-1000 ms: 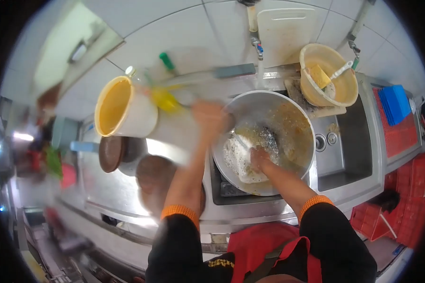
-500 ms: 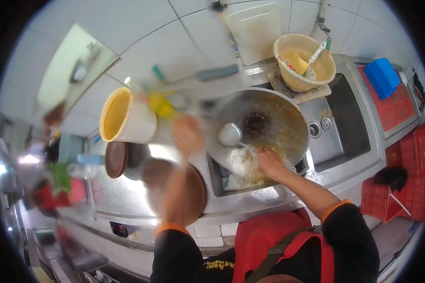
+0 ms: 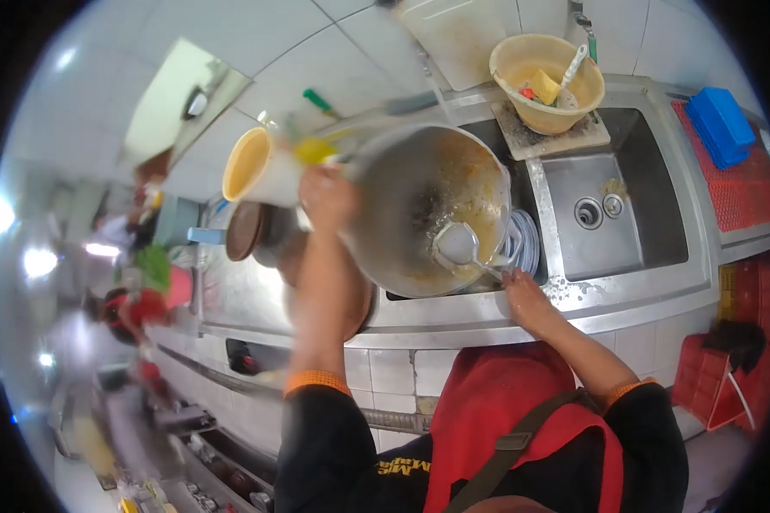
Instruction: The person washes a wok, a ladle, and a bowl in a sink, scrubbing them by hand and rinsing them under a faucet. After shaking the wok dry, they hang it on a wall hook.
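Note:
A large metal wok (image 3: pixel 385 192) is tilted over the sink, with brown and yellowish residue inside. At its left edge my left hand (image 3: pixel 327 198) is closed on the rim or handle, though motion blurs the fingers. My right hand (image 3: pixel 529 301) is closed around the handle of a ladle (image 3: pixel 458 244), just beside the wok's right loop handle (image 3: pixel 512 245). The ladle's bowl lies against the wok's inner wall. Stacked plates (image 3: pixel 529 239) show in the sink to the right of the wok.
Behind the right sink basin (image 3: pixel 612 244), a cream bowl (image 3: pixel 535 56) holds a yellow sponge and a white-handled brush. A cream bucket (image 3: pixel 250 164) and brown round lids (image 3: pixel 245 231) stand at left. Blue trays (image 3: pixel 720 128) sit at right on a red mat.
The wok has shifted left and tipped, uncovering the plates in the sink. My right hand and the ladle have moved right, towards the wok's right handle. The camera view has also shifted.

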{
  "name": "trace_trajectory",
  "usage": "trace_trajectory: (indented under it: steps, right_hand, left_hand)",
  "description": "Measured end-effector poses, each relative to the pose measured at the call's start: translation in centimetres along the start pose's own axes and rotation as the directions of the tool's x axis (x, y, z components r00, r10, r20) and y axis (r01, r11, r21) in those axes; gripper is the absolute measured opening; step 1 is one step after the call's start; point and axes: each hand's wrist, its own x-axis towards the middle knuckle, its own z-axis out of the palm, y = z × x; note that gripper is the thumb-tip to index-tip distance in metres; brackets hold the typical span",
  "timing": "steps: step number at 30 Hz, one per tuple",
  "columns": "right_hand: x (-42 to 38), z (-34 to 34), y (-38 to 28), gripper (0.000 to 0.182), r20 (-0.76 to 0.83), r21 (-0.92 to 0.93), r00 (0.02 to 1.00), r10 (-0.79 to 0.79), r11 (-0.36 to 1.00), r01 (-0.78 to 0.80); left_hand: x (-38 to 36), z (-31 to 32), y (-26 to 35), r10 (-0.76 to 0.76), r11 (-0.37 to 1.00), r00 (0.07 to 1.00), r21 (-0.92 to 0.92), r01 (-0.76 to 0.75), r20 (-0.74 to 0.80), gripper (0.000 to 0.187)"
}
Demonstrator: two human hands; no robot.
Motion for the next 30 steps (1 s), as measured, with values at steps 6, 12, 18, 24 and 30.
trace_trajectory:
  steps: [6, 12, 18, 24, 30]
  right_hand:
    - [0.2, -5.0, 1.9, 0.025, -0.013, -0.19, 0.999, -0.046, 0.981, 0.043]
    - [2.6, -8.2, 1.0, 0.019, -0.053, -0.317, 0.997, 0.061, 0.946, -0.074]
    - [6.2, -11.4, -2.4, 0.015, 0.07, -0.552, 0.993, 0.094, 0.833, -0.04]
    - [13.8, -10.9, -2.0, 0.014, 0.335, -0.582, 0.939, -0.079, 0.767, 0.272]
    - [25.4, 4.7, 4.4, 0.017, 0.22, -0.428, 0.96, -0.173, 0.867, 0.254]
  left_hand:
    - [2.4, 1.4, -4.0, -0.227, 0.947, 0.96, 0.267, 0.177, 0.166, 0.039]
    - [-0.3, 6.0, -5.4, -0.154, 0.959, 0.913, -0.165, 0.23, 0.378, 0.027]
    - [0.2, 7.5, -8.1, 0.028, 0.927, 0.789, -0.313, 0.21, 0.613, 0.016]
    - [1.5, 2.5, -3.1, 0.085, 0.82, 0.779, -0.488, 0.299, 0.621, 0.009]
    - [-1.8, 0.6, -0.9, -0.25, 0.512, 0.667, -0.488, 0.707, 0.702, 0.013]
